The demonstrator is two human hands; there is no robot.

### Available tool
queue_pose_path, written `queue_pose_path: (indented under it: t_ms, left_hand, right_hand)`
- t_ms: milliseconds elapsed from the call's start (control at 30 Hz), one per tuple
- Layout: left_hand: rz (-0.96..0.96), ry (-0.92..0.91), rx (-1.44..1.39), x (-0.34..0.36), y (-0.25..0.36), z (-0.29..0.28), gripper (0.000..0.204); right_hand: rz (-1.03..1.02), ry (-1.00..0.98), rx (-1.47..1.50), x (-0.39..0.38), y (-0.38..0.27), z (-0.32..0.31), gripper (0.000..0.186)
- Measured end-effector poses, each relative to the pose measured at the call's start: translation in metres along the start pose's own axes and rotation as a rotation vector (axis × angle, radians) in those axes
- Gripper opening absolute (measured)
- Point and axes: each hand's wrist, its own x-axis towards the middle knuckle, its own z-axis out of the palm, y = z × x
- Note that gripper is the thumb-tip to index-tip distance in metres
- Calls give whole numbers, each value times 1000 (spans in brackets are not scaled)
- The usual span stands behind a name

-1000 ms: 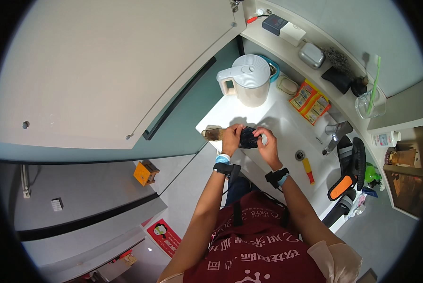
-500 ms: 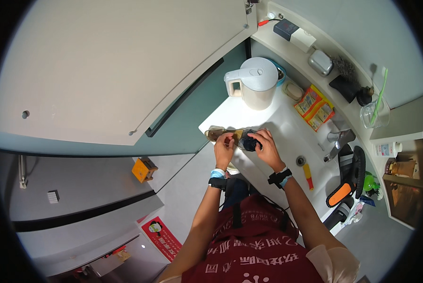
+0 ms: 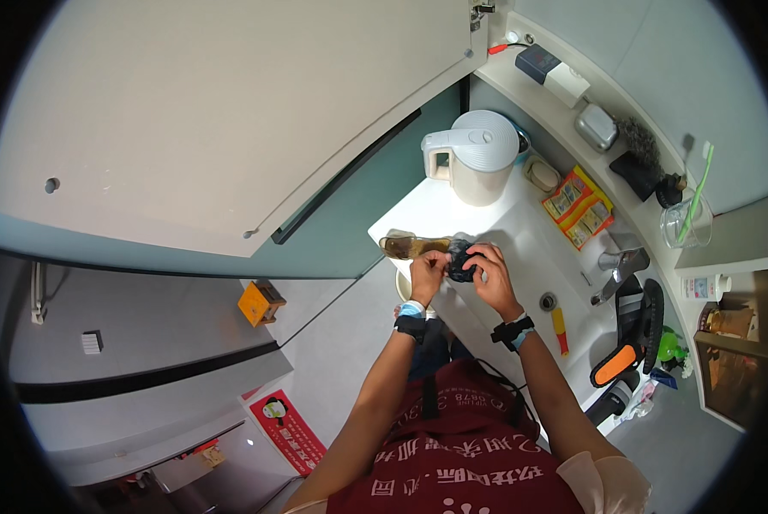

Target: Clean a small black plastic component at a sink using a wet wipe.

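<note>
Bundle (image 3: pixel 458 265), black and crumpled, 1: between my 2 hands, over the front part of the white washbasin (image 3: pixel 525 248), left of the drain (image 3: pixel 548 301); material too small to tell. Right hand (image 3: pixel 497 283), mine, 1: fingers curled, holding the bundle from its right side. Left hand (image 3: pixel 425 278), mine, 1: narrow, thumb and fingertips drawn together at the bundle's left edge; whether they pinch or only touch, I cannot tell. Brown piece (image 3: pixel 408 247), long and glossy, 1: just left of the bundle, near my left fingertips, its far end by the washbasin's corner; kind unclear. Straps (image 3: pixel 411 327), black, 2: 1 about each of my wrists. Apron (image 3: pixel 453 437), dark red with white print, 1: on my front. Jug (image 3: pixel 477 184), cream with pale grey lid, 1: upright on the washbasin, beyond my hands. Oval dish (image 3: pixel 542 174), 1: just right of the jug. Packet (image 3: pixel 579 208), yellow and red, 1: lying between the oval dish and the tap (image 3: pixel 624 267). Handle (image 3: pixel 560 330), red and yellow, 1: in the basin, just beside the drain. Shelf (image 3: pixel 504 73), pale, 1: along the wall, bearing 1 silver case (image 3: pixel 596 128) and 1 clear cup (image 3: pixel 680 227) with a green toothbrush (image 3: pixel 697 193) leaning in it. Stool (image 3: pixel 261 304), orange-yellow, 1: on the floor, well apart to my left.
</note>
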Motion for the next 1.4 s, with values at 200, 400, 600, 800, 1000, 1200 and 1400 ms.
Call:
queue_pose_path:
  t_ms: [200,400,600,800,1000,1200,1400]
  left_hand:
    - [167,74,-51,-8,7,4,26]
    - [82,9,8,-6,9,3,31]
    - [206,57,226,-5,2,1,36]
    - [-28,27,19,-10,26,7,34]
    - [300,97,-97,13,11,19,16]
    - [163,48,27,24,1,7,23]
    - [338,76,18,18,27,22,28]
  right_hand:
    - [-4,-11,34,1,-3,1,23]
    - [-23,-14,4,0,1,1,21]
    - [-49,-2,15,1,2,3,22]
    - [-8,5,48,0,3,0,23]
    - [-25,-4,51,1,2,1,23]
    - [-8,-7,61,-1,5,1,23]
    - [-20,-9,49,-2,9,1,23]
